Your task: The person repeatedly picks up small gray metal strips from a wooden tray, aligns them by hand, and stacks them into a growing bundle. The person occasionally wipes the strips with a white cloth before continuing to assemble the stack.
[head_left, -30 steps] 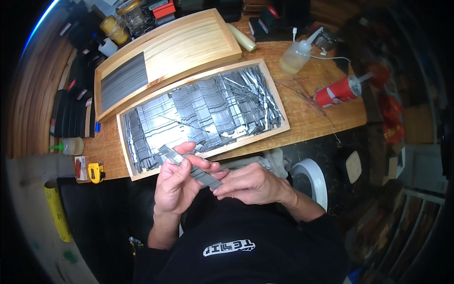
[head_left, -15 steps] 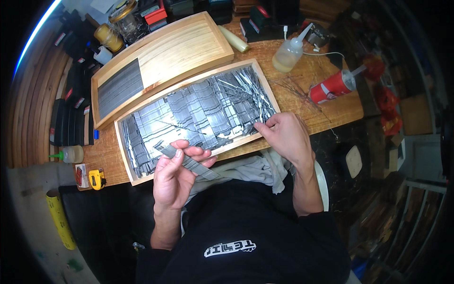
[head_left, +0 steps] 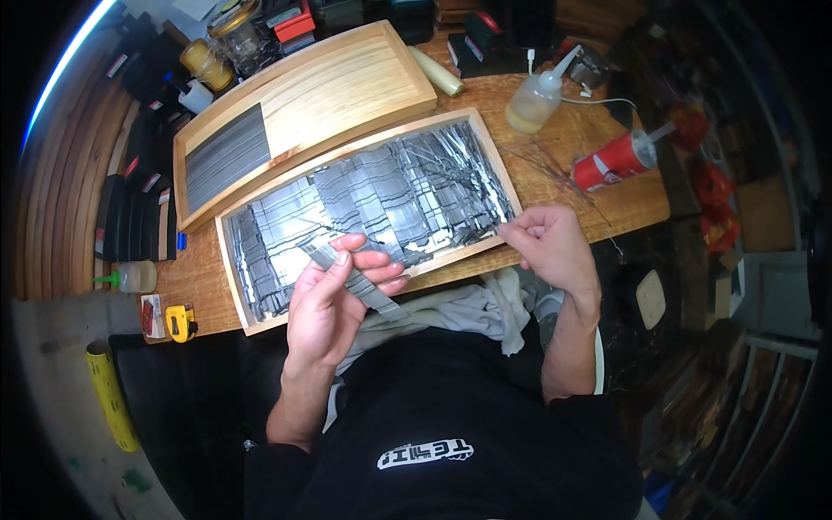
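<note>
In the left hand (head_left: 327, 305), seemingly several grey strips (head_left: 373, 297)

Hands (head_left: 325, 303) near tray (head_left: 468, 252) of grey strips (head_left: 360, 195)

The strips (head_left: 374, 298) are showing grey with dark lines, the can (head_left: 611, 164) is showing red and white, the tape measure (head_left: 179, 323) is showing yellow and black

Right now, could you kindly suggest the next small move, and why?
Perhaps pinch one of the loose strips in the nearer tray with the right hand, since its fingertips are close together at the tray's near right corner, while the left hand holds a flat bundle of grey strips; whether the right grips one is unclear.
</note>
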Available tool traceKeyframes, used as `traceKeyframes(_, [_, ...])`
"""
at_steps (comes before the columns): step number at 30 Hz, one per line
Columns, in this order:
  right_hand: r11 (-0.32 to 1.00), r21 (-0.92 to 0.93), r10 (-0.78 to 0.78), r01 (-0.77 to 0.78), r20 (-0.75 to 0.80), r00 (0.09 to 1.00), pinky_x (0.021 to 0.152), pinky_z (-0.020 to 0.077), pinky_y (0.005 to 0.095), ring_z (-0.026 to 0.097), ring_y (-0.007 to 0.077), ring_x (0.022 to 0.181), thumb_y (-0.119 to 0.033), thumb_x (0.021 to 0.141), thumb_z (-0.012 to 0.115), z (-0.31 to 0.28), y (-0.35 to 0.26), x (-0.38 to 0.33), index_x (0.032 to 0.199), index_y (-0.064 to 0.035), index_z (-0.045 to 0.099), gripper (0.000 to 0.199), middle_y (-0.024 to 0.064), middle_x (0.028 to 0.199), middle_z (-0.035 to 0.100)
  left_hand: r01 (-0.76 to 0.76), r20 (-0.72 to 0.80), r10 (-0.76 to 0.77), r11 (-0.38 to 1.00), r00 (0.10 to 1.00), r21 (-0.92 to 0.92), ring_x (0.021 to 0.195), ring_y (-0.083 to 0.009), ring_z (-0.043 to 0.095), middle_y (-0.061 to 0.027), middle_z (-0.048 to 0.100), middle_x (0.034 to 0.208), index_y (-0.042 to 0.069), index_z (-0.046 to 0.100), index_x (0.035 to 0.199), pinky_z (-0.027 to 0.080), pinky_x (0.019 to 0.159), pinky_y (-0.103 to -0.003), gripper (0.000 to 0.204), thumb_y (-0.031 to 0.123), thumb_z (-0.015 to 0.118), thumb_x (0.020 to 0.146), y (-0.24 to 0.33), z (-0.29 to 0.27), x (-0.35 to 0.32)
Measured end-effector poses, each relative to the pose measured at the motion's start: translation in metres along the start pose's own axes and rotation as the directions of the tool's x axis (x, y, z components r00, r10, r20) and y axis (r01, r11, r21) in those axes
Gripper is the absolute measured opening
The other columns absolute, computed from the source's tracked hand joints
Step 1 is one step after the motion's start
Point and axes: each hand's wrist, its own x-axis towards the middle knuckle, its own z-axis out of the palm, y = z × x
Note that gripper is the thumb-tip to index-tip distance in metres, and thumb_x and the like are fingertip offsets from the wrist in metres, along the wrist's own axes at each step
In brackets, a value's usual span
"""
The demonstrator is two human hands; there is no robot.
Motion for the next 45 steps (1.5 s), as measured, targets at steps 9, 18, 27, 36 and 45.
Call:
traceKeyframes(9, [0.713,-0.435,-0.536,0.549,0.166,0.828,0.047,0.0493,0.0375,0.063,0.0248,0.046,-0.012,0.088,0.077,0.052,-0.013,-0.052,0.074,-0.0021,0.063,0.022,0.0123,0.057,0.064,0.053,-0.097,-0.061,0.995,0.993,-0.081,0.127,-0.0375,0.063,-0.0241,0.060,0.139,-0.001,0.049,0.142,0.053,0.110,-0.053,0.035,0.017,0.052,0.111,-0.018,0.019,0.016])
traceKeyframes(18, [0.321,-0.451,-0.634,0.833,0.550,0.543,0.059,0.0544,0.0363,0.069,0.0258,0.064,-0.012,0.090,0.078,0.058,-0.031,-0.048,0.088,-0.0002,0.064,0.019,0.0114,0.077,0.069,0.020,-0.074,-0.032,0.988,0.997,-0.152,0.124,-0.0397,0.065,-0.0244,0.064,0.131,0.002,0.044,0.146,0.054,0.108,-0.057,0.037,0.017,0.049,0.112,-0.018,0.011,0.002])
traceKeyframes(27, [0.799,0.131,-0.568,0.587,0.486,0.665,0.073,0.0589,0.0306,0.076,0.0206,0.080,-0.003,0.084,0.084,0.070,0.001,-0.031,0.099,0.0008,0.076,0.017,0.0114,0.090,0.077,0.086,0.077,-0.066,0.948,0.995,-0.305,0.127,-0.0392,0.063,-0.0213,0.065,0.131,0.004,0.043,0.147,0.050,0.112,-0.060,0.040,0.014,0.052,0.110,-0.015,0.004,-0.002])
traceKeyframes(36, [0.734,0.295,-0.668,0.611,0.471,0.576,0.077,0.0625,0.0301,0.079,0.0234,0.086,0.003,0.081,0.085,0.078,0.016,-0.034,0.104,0.0001,0.080,0.023,0.0126,0.094,0.080,0.118,0.128,-0.084,0.952,0.988,-0.284,0.127,-0.0398,0.064,-0.0189,0.069,0.124,0.005,0.048,0.140,0.051,0.110,-0.063,0.032,0.021,0.048,0.112,-0.013,0.010,-0.006])
traceKeyframes(45, [0.781,-0.502,-0.498,0.372,-0.142,0.855,0.071,0.0551,0.0389,0.071,0.0276,0.079,-0.013,0.091,0.077,0.026,0.006,-0.009,0.097,-0.0019,0.077,0.012,0.0126,0.089,0.071,-0.032,-0.011,0.031,0.988,0.999,-0.153,0.117,-0.0375,0.070,-0.0191,0.072,0.117,0.005,0.054,0.130,0.055,0.106,-0.061,0.025,0.020,0.041,0.114,-0.013,-0.002,-0.005])
